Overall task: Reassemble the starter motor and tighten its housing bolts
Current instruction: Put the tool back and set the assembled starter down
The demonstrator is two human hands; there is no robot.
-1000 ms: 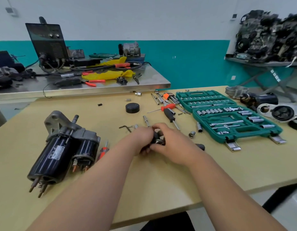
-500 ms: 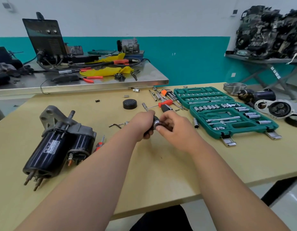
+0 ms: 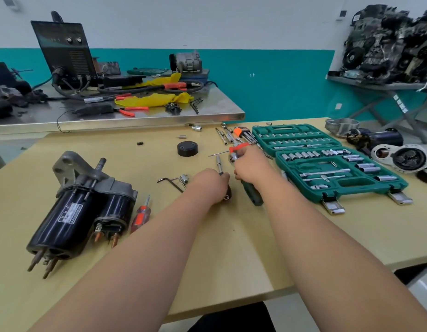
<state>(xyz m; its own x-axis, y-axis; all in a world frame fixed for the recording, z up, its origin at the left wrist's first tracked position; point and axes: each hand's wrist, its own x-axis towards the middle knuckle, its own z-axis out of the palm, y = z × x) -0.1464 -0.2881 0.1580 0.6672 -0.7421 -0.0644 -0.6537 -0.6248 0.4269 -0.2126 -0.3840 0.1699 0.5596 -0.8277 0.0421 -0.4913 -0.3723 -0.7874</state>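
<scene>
A person's two hands, joined over a single tool above the middle of the wooden table (image 3: 231, 248) half a second ago, now work apart: the left hand (image 3: 209, 185) has dropped toward the tabletop with its fingers wrapped round a black-handled driver (image 3: 219, 165), whose steel shaft points away from the person, while the right hand (image 3: 249, 166) has moved off toward the open green socket case (image 3: 351, 190) and clasps a green-handled ratchet (image 3: 253, 195), its chrome head showing above the knuckles. The one assembled starter motor (image 3: 71, 207) stays where it was, lying on its side at the left of the table, well apart from both hands, its two copper terminals (image 3: 97, 236) facing the near edge. Two screwdrivers lie on the table: a red-handled screwdriver (image 3: 140, 215) just beside the motor and an orange-handled screwdriver (image 3: 240, 146) just behind the right hand. One bent hex key (image 3: 170, 182) and one small loose socket (image 3: 184, 179) sit just left of the left hand, and one black round cap (image 3: 187, 149) rests farther back. The case lies open in two halves, with two metal latches (image 3: 332, 207) on its near edge. One gear housing (image 3: 404, 158) lies at the table's right end.
</scene>
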